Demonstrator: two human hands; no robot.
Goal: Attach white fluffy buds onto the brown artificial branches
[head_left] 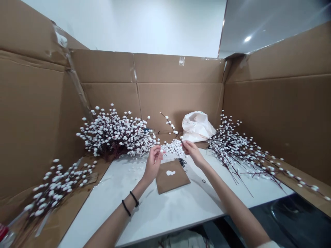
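My left hand [153,162] pinches a small white foam bud [161,151] between thumb and fingertips above the white table [165,206]. My right hand [190,150] is closed around the base of a thin dark twig [170,126] that carries a few white buds and rises up and to the left. A heap of loose white buds [173,146] lies just beyond both hands. Below them sits a brown cardboard piece [171,177] with a white blob on it, and small black rings [182,162] lie beside it.
Finished branches with white buds lie at the back left [116,134], front left [55,187] and right [243,148]. A white plastic bag [197,126] stands behind the hands. Tall cardboard walls [178,89] enclose the table on three sides.
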